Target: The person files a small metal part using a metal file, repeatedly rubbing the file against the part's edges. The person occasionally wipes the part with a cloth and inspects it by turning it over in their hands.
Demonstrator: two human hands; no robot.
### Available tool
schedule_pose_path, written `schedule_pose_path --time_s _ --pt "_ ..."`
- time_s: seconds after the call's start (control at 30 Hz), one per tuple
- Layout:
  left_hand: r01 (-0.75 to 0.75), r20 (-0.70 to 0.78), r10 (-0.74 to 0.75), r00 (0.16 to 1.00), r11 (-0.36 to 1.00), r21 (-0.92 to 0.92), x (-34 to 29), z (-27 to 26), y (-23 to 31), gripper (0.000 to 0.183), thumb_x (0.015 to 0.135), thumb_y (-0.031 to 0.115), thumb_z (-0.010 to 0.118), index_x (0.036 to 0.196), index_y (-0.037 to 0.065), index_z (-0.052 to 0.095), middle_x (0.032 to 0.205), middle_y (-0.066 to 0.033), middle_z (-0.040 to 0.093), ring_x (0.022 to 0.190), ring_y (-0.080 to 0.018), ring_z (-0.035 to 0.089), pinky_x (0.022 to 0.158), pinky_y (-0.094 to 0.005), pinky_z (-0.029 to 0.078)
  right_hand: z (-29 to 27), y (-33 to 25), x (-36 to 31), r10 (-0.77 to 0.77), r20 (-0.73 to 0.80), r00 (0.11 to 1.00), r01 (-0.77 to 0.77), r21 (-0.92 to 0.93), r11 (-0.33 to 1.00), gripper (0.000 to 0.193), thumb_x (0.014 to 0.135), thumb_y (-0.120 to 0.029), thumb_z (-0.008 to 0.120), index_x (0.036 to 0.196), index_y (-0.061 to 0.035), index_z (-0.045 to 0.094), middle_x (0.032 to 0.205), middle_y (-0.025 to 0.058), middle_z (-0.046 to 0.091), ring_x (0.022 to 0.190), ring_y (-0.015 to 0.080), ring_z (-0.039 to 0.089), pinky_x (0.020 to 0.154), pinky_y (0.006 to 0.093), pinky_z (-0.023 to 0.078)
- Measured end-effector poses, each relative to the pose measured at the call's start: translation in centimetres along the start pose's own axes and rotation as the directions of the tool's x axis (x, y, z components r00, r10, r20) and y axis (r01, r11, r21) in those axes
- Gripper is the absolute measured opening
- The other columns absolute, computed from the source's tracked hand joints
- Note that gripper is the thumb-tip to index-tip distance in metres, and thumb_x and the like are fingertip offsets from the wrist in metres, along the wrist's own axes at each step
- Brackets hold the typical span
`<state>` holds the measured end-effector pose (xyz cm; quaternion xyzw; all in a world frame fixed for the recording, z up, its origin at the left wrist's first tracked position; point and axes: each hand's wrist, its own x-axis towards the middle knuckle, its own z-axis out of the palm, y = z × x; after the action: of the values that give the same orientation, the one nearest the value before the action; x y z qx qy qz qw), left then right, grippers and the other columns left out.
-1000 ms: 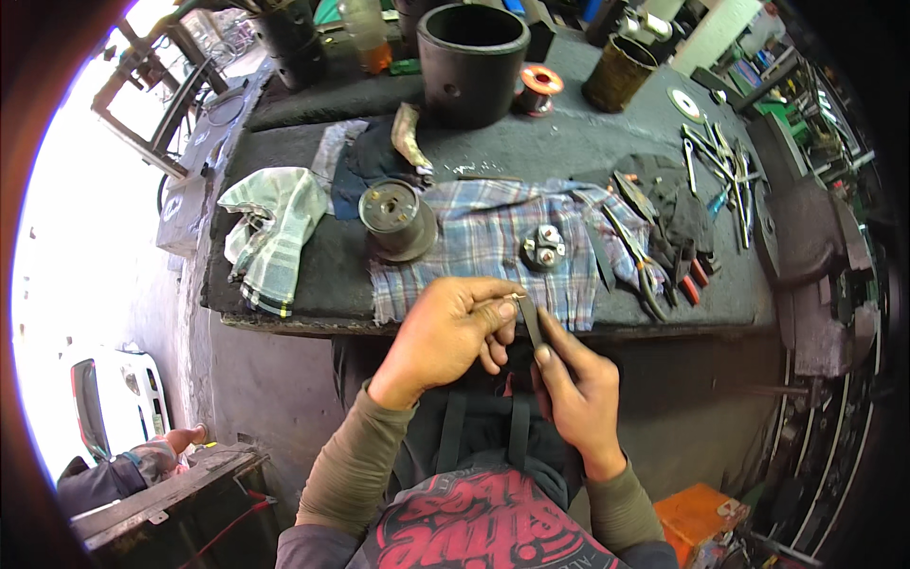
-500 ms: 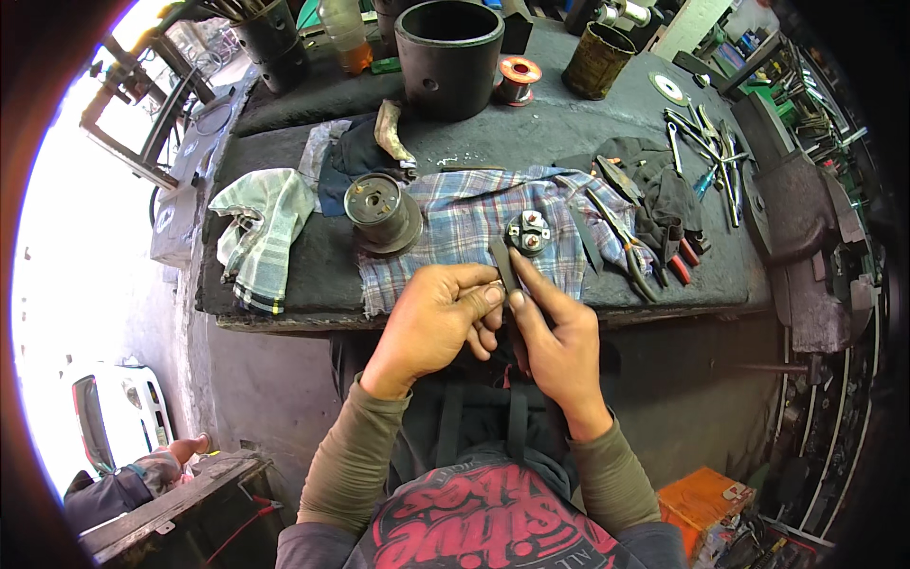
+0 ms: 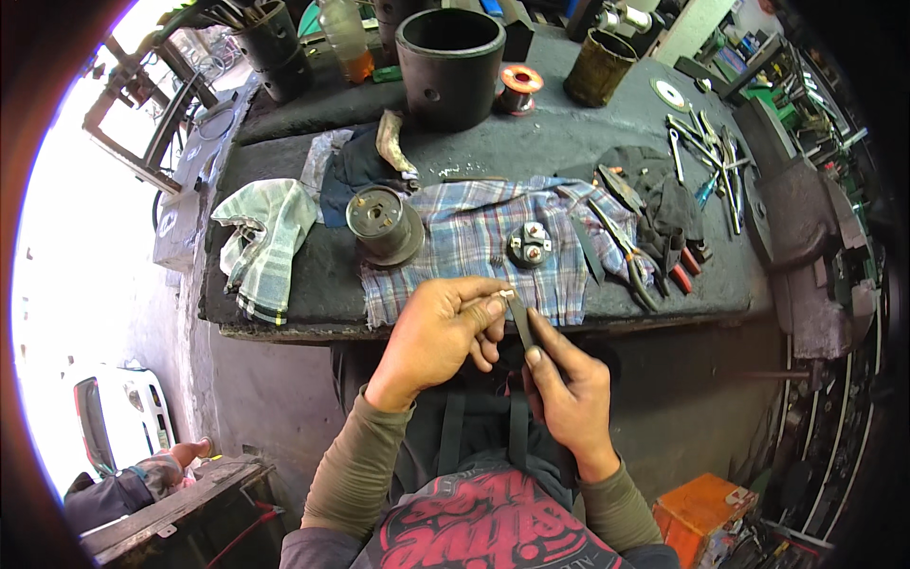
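Note:
Over the bench's front edge my left hand pinches a small pale metal piece between thumb and forefinger. My right hand grips a flat dark file, its far end against or right beside that piece. Just beyond, on a plaid cloth, lies a round black cap with metal terminals. Beside the cap is a small coil spring. A dark metal cylinder with a flange stands at the cloth's left side.
Pliers, a dark blade-like strip and dark rags lie to the right. Farther right are wrenches. A big black pot, a wire spool and a rusty can stand behind. Left lies a checked rag.
My right hand has drawn the file back toward me and slightly right, so the pale metal piece in my left fingers now shows. My left hand is slightly lower in view.

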<state>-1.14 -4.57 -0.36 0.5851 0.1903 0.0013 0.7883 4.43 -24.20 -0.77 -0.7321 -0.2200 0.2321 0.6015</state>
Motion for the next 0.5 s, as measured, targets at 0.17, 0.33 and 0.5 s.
schedule_pose_path --time_s 0.17,0.33,0.5 --pt "0.001 0.032 -0.003 0.999 0.999 0.053 0.1 -0.1 0.2 0.025 0.112 0.013 0.057 0.12 -0.008 0.069 0.083 -0.0056 0.066 0.064 -0.0128 0.067 0.056 -0.0258 0.059 1.1 -1.0 3.5 -0.06 0.002 0.998 0.06 -0.025 0.998 0.043 0.108 -0.006 0.064 0.15 -0.0019 0.064 0.074 0.0 0.061 0.064 0.004 0.05 0.057 0.0259 0.045" --pt "-0.004 0.012 0.003 1.0 0.999 0.036 -0.4 0.2 -0.2 0.026 0.112 0.012 0.057 0.122 -0.007 0.071 0.082 -0.0048 0.067 0.065 -0.0122 0.067 0.057 -0.0257 0.059 0.2 0.2 -0.3 -0.029 -0.01 1.0 0.029 -0.029 0.999 0.043 0.108 -0.004 0.063 0.151 -0.0009 0.063 0.073 -0.0016 0.06 0.064 0.0041 0.052 0.057 0.0251 0.045" --pt "-0.002 0.019 0.002 1.0 0.999 0.044 0.1 -0.1 0.2 0.025 0.111 0.011 0.058 0.123 -0.007 0.071 0.083 -0.0047 0.067 0.064 -0.0117 0.067 0.058 -0.0255 0.059 1.2 -1.0 3.6 -0.014 0.013 1.0 0.014 0.018 1.0 0.042 0.109 -0.006 0.062 0.151 -0.0023 0.063 0.071 -0.0034 0.058 0.059 0.0031 0.05 0.052 0.025 0.041"
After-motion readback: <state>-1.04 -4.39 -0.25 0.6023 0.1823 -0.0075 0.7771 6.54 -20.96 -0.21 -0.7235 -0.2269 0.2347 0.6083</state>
